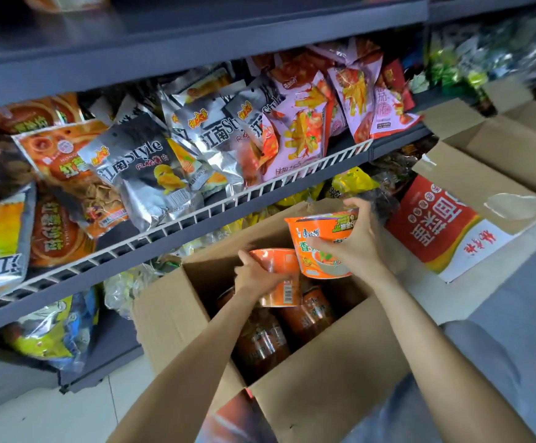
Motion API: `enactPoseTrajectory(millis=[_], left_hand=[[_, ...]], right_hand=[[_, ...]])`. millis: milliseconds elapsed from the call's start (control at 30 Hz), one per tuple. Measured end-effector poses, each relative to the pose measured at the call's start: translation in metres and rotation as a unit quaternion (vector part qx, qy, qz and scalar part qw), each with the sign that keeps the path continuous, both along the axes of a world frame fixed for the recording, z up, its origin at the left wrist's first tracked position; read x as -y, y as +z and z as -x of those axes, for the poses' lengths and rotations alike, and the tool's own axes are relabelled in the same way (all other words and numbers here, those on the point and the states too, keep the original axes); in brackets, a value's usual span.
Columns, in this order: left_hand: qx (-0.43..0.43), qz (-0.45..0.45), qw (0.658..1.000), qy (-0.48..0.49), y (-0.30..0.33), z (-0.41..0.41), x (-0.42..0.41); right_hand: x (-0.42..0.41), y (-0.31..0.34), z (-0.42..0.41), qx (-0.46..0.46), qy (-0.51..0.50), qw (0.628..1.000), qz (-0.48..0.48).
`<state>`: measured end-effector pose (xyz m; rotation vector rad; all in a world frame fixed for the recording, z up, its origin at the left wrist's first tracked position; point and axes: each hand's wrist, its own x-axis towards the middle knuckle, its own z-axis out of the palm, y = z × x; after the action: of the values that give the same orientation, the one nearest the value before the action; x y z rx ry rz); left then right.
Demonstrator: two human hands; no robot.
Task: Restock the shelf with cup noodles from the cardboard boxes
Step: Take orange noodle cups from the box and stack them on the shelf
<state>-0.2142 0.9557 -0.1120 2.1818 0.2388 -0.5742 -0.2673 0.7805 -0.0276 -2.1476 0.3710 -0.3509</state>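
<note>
Holding one orange noodle cup (319, 247) in my right hand (353, 247) and another cup (278, 276) in my left hand (255, 276), both above the open box (324, 388). They look light, thin-walled and slick; I'd grip the sides, squeezing gently.

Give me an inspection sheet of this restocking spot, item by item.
Surface: grey metal shelf with a white wire front rail, pale floor below.
Job's things: open brown cardboard box with orange cup noodles inside; two lifted orange noodle bowls, upper, lower.
Clutter: silver crisp bags, pink snack bags.
Grippers: left hand grips the lower bowl; right hand grips the upper bowl.
Cables: nothing seen.
Surroundings: second open carton with a red label to the right.
</note>
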Motion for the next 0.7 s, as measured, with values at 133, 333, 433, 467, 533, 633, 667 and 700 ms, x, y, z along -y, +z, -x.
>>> enactPoseTrajectory(millis=[133,333,433,467,533,633,667,700], left_hand=[[0.081,0.143,0.986,-0.017,0.028,0.002,-0.029],[0.182,0.270,0.944,-0.050,0.068,0.017,-0.066],[0.310,0.270,0.909,-0.076,0.099,0.014,-0.081],[0.361,0.249,0.895,-0.086,0.112,0.011,-0.085],[0.456,0.184,0.865,-0.099,0.136,0.004,-0.092],[0.571,0.039,0.813,-0.109,0.172,-0.002,-0.100],[0.601,0.001,0.790,-0.118,0.182,-0.003,-0.101],[0.626,-0.023,0.770,-0.124,0.191,-0.005,-0.102]], right_hand=[[-0.002,0.031,-0.002,0.078,-0.022,0.993,-0.082],[0.003,0.066,0.003,0.063,0.004,0.972,-0.227],[0.003,0.094,0.000,0.084,0.050,0.961,-0.257],[0.001,0.106,-0.004,0.089,0.067,0.959,-0.262],[-0.005,0.126,-0.014,0.103,0.090,0.953,-0.270],[-0.016,0.153,-0.025,0.141,0.112,0.931,-0.318],[-0.019,0.159,-0.028,0.157,0.117,0.920,-0.341],[-0.022,0.165,-0.030,0.174,0.123,0.904,-0.370]])
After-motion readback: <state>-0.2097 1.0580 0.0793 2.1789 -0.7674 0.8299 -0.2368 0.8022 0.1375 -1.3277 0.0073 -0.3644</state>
